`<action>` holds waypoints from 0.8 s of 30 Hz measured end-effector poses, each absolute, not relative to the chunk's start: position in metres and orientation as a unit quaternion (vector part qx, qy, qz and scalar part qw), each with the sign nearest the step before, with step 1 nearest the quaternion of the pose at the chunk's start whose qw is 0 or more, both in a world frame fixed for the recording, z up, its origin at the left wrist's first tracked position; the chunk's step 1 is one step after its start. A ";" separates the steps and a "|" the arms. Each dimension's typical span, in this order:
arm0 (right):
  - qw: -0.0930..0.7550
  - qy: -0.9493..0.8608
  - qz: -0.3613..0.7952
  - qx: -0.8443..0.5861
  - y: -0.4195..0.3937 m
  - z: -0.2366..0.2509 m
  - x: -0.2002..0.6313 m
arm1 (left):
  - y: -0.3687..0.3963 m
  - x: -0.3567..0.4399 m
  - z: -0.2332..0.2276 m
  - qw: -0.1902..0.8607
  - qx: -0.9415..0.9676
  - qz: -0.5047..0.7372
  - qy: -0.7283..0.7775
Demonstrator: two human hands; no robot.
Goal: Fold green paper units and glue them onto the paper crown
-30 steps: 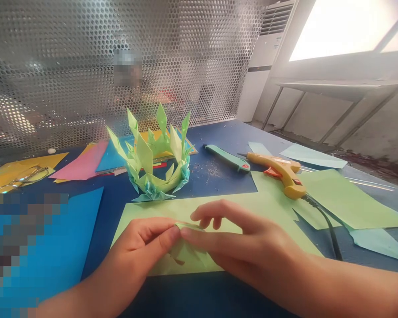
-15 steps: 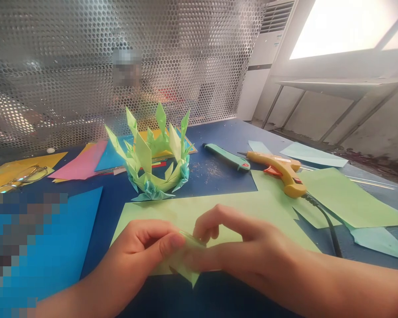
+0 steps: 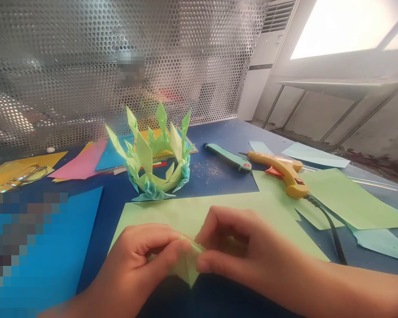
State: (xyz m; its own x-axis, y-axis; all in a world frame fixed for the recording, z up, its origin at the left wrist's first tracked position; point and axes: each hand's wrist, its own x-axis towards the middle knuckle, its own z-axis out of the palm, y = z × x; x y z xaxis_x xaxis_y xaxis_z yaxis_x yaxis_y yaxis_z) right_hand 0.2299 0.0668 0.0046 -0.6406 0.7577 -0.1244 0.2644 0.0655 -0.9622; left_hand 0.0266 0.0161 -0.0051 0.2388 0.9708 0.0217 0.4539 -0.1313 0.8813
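Observation:
A small folded piece of light green paper [image 3: 188, 269] is pinched between my two hands near the table's front edge, one pointed corner facing down. My left hand [image 3: 146, 251] grips its left side, thumb on top. On the right edge, my right hand [image 3: 232, 243] presses with thumb and curled fingers. Part of the paper is hidden by my fingers. Under and behind my hands lies a larger light green sheet [image 3: 162, 212]. Beyond it stands a folded-paper crown [image 3: 144, 152] with green points and teal paper pieces at its base.
A yellow glue gun [image 3: 283, 170] with a black cord and a green utility knife [image 3: 228, 157] lie to the right, near green sheets [image 3: 354, 198]. A blue sheet [image 3: 86, 229], pink paper [image 3: 81, 163] and glasses [image 3: 23, 179] are left. A perforated metal screen [image 3: 185, 57] stands behind.
My right thumb has come out from over the folded paper to its right edge, and the right fingers have closed in. My left hand keeps its hold. The rest stays put.

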 end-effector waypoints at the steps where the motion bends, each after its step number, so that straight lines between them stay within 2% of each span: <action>1: 0.209 -0.678 0.598 -0.373 0.067 0.004 0.230 | 0.016 0.027 -0.004 0.396 0.683 0.321 0.523; 10: 0.190 -0.601 0.654 -0.418 0.066 0.007 0.227 | 0.015 0.031 0.001 0.393 0.661 0.317 0.556; 14: 0.176 -0.607 0.651 -0.420 0.067 0.006 0.227 | 0.014 0.032 0.001 0.424 0.615 0.326 0.580; 24: 0.172 -0.669 0.618 -0.376 0.064 0.006 0.228 | 0.011 0.038 -0.001 0.375 0.597 0.394 0.590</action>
State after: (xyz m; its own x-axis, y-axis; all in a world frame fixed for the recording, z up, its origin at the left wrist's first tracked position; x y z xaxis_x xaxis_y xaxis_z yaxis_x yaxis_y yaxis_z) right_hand 0.2279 0.0641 0.0063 -0.6578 0.7159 -0.2339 0.2896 -0.0462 -0.9560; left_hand 0.0380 0.0109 -0.0006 -0.0058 0.9996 0.0285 0.4099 -0.0236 0.9118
